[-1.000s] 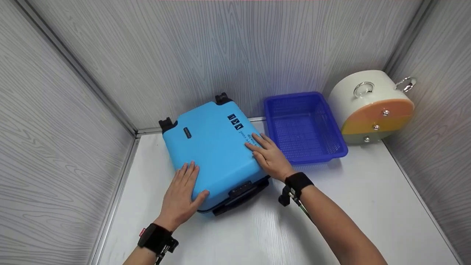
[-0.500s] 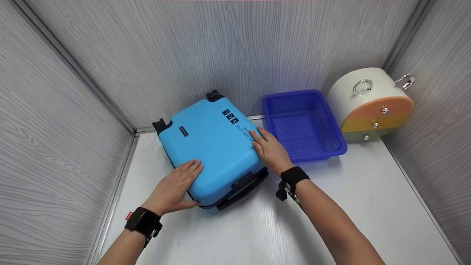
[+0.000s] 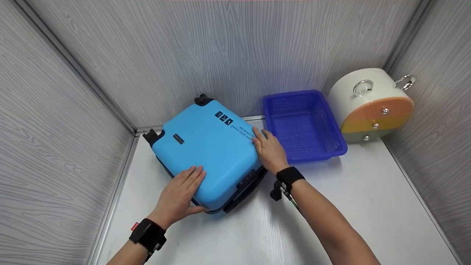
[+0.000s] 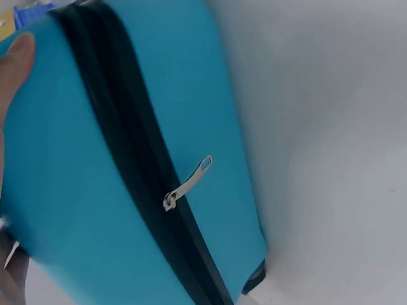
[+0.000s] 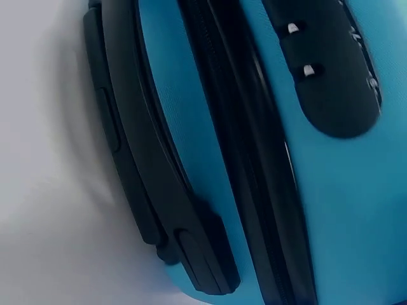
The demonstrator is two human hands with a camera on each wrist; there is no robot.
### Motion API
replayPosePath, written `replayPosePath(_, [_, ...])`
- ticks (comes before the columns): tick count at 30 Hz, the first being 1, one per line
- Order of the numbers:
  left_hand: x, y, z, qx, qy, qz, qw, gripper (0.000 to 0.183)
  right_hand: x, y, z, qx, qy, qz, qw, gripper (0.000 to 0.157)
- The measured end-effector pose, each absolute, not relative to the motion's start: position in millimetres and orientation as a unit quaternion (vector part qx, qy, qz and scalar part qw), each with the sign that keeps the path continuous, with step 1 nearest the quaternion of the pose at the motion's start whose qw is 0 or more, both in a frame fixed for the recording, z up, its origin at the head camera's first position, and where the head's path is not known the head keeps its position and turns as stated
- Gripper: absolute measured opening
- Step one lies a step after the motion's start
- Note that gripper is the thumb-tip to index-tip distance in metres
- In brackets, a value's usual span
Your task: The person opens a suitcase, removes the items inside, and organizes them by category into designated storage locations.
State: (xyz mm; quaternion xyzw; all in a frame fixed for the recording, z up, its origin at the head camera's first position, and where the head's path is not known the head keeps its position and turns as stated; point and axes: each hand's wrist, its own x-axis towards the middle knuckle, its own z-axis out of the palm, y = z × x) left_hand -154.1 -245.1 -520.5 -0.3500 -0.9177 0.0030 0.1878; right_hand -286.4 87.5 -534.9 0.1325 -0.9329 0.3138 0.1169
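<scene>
The table carries the blue suitcase, its long axis running ten-thirty to four-thirty. My left hand, thumb spread from straight fingers, touches its seven-o'clock edge; my right hand, fingers straight, rests at three o'clock.

Blue suitcase, black zipper band along its side | left of band: black handle; farther left, pale surface | right of band: black lock panel, two whitish tabs; markings farthest from band, perhaps digits, unclear

Sky-blue suitcase, indigo basket, wood-grain walls
</scene>
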Motion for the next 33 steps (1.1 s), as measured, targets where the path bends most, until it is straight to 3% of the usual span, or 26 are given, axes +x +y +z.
replayPosePath(5, [-151.7, -232.4, -528.1, -0.329, -0.921, -0.007, 0.21, 0.119, -291.7, 77.5, -528.0, 0.091, -0.943, 0.289, 0.133, 0.055])
replayPosePath(11, [-160.7, -213.3, -531.8, -0.301, -0.93, -0.021, 0.21, 0.117, -285.3, 75.0, -530.2, 0.118, -0.941, 0.294, 0.12, 0.053])
replayPosePath(24, [-207.9, -139.8, -541.7, -0.187, -0.951, 0.009, 0.245, 0.116, -250.4, 73.5, -529.5, 0.354, -0.897, 0.249, 0.092, 0.07])
replayPosePath(29, [-223.8, -115.6, -543.5, -0.175, -0.959, 0.026, 0.22, 0.114, -260.7, 86.3, -521.7, 0.377, -0.9, 0.201, 0.084, 0.08])
replayPosePath(33, [-231.8, -118.5, -530.6, -0.221, -0.96, 0.036, 0.171, 0.108, -277.0, 102.2, -515.5, 0.374, -0.908, 0.162, 0.093, 0.083])
